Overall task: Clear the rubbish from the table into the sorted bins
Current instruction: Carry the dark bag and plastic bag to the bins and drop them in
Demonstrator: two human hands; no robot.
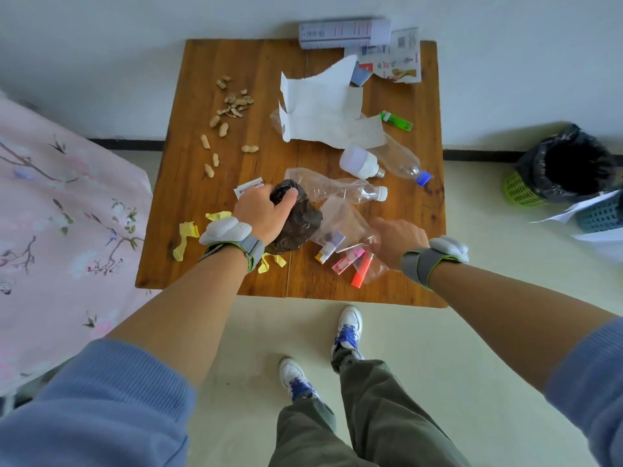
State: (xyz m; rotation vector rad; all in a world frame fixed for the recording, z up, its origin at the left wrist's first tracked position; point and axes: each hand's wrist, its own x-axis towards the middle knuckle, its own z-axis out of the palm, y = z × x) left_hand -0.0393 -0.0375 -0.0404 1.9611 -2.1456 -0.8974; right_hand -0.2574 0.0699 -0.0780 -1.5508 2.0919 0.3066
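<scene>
My left hand (264, 210) grips a crumpled black plastic bag (300, 224) near the front of the wooden table (236, 62). My right hand (399, 242) rests on a clear plastic bag (344, 224) with small packets and an orange lighter (362, 269) showing through or beside it; its fingers curl into the plastic. Two crushed clear bottles (340, 188) (401, 160), a white light bulb (359, 163), white paper towels (323, 109), a green lighter (397, 120), peanuts and shells (232, 102) and yellow paper scraps (187, 237) lie about.
A spray can (344, 32) and torn packaging (394, 59) sit at the table's far edge. A green bin lined with a black bag (559, 166) and a blue basket (601, 215) with papers stand on the floor at the right. A pink floral bed (60, 203) is left.
</scene>
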